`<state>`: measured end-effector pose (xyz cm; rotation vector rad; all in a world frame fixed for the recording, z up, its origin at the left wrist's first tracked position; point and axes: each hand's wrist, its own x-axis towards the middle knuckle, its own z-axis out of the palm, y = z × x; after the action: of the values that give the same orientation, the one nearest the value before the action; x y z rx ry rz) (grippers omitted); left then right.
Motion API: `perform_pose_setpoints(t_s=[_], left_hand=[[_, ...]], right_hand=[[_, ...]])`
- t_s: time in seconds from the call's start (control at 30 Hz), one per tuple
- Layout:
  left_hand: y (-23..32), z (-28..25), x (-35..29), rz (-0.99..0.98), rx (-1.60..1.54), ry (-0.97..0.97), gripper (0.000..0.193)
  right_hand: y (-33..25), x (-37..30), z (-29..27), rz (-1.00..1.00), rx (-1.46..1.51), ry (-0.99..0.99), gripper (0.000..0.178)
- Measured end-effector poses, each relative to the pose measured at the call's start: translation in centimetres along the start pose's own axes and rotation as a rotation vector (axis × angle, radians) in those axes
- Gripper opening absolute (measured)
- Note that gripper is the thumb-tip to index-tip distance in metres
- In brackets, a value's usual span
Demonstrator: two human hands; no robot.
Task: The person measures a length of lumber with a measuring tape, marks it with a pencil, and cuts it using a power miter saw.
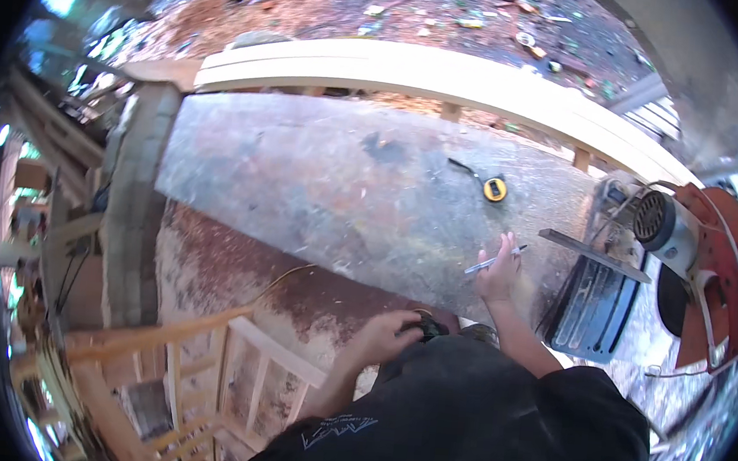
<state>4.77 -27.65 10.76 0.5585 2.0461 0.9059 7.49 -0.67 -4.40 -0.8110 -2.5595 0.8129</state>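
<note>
My right hand [495,277] is closed around a slim pen [481,265] with a dark tip, held over the worn tabletop [304,173]. Beyond it lies a yellow and black tape measure [494,189], with a short dark piece stretching from it to the left. My left hand [385,337] is low at my waist, beside the near edge of the table. Its fingers curl against something dark [431,326] at my clothing, and I cannot make out what it is.
To the right stands a power saw [668,228] with a grey motor, a metal fence [594,254] and a blue base [596,313]. Long pale boards [416,70] run along the far edge. A wooden frame [263,361] stands at lower left, near a thick post [139,204].
</note>
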Motion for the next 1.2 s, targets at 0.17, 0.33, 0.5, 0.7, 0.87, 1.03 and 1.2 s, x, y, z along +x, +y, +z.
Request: perform_pose_setpoints(t_s=[0.17,0.33,0.5,0.7,0.87,1.03,1.2], left_hand=[[-0.4,-10.6,16.3,0.435,0.522,0.054,0.029],[3.9,-16.0,36.7,0.476,0.253,0.472,0.035],[6.7,-16.6,48.3,0.403,0.929,0.523,0.045],[8.3,-18.0,50.9,0.474,1.037,0.332,0.031],[4.5,-17.8,50.7,0.760,1.160,0.476,0.020],[1.3,-18.6,51.1,0.692,1.022,0.349,0.010],[4.0,-21.4,48.4,0.640,0.945,0.250,0.015]], right_hand=[[3.1,0.1,1.7,-0.052,-0.223,-0.006,0.044],[0.9,0.4,0.9,0.065,-0.356,-0.044,0.036],[0.9,1.6,0.4,0.091,-0.236,-0.031,0.031],[0.2,2.1,-0.4,0.185,-0.218,-0.044,0.027],[0.8,1.7,-0.9,0.175,-0.185,-0.007,0.024],[0.0,1.7,-1.1,0.160,-0.198,-0.026,0.025],[0.3,1.3,-0.6,0.173,-0.177,-0.035,0.027]])
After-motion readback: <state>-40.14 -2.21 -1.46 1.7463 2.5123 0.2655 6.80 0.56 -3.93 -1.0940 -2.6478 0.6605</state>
